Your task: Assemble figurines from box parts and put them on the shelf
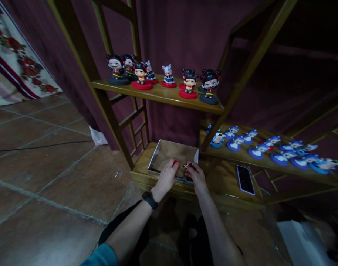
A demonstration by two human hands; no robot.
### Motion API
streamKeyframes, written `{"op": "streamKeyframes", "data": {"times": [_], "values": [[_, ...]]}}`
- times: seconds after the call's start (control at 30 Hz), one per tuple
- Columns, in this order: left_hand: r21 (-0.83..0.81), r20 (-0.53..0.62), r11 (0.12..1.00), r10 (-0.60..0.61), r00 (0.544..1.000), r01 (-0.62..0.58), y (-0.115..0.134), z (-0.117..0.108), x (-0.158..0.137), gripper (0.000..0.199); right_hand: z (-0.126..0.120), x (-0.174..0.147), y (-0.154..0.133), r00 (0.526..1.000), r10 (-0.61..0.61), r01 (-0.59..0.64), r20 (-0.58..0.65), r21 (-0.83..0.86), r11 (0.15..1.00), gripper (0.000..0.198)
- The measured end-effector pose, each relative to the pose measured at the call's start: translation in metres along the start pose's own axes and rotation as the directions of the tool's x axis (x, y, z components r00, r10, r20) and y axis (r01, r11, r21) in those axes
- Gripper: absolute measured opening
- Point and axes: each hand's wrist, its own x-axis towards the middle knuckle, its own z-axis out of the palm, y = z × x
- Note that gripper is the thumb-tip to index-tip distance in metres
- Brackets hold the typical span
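Above the front part of a shallow cardboard box (173,147) on the lower shelf, my two hands are close together. My left hand (168,174), with a dark band on its wrist, is closed on a small red piece (177,164) that looks like a round figurine base. Between the fingers of my right hand (196,175) is a small figurine (186,166), dark and skin-toned, lying on its side. My fingers partly hide both pieces, and the two look slightly apart.
Several black-haired figurines (189,82) and grey-haired ones (168,74) stand on red or dark bases on the upper shelf (158,93). Blue-haired figurines (258,150) line the right shelf. A phone (245,180) lies right of the box. Wooden posts (83,55) frame the shelves.
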Motion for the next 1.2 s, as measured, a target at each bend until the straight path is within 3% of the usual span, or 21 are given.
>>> {"op": "streamKeyframes", "data": {"times": [0.13,0.27,0.73,1.03,1.2], "values": [[0.253,0.108,0.963,0.071,0.992,-0.097,0.002,-0.003,-0.004,0.044,-0.001,-0.002,0.0,1.0,0.001,-0.001,0.013,0.005,1.0,0.036],[0.396,0.173,0.901,0.115,0.978,-0.176,0.002,-0.001,-0.006,0.031,-0.002,-0.006,0.002,1.0,-0.004,0.004,0.011,-0.01,1.0,0.037],[0.428,0.253,0.861,0.177,0.951,-0.274,-0.013,0.011,-0.019,0.021,-0.012,-0.019,0.007,1.0,-0.012,0.012,0.017,0.003,1.0,0.035],[0.432,0.242,0.87,0.14,0.96,-0.236,-0.021,0.021,-0.023,0.021,-0.007,-0.027,0.009,1.0,-0.003,0.003,0.022,-0.024,1.0,0.035],[0.541,0.229,0.798,0.162,0.96,-0.264,-0.02,0.02,-0.025,0.021,-0.009,-0.025,0.014,1.0,-0.004,0.005,0.023,-0.031,1.0,0.037]]}}
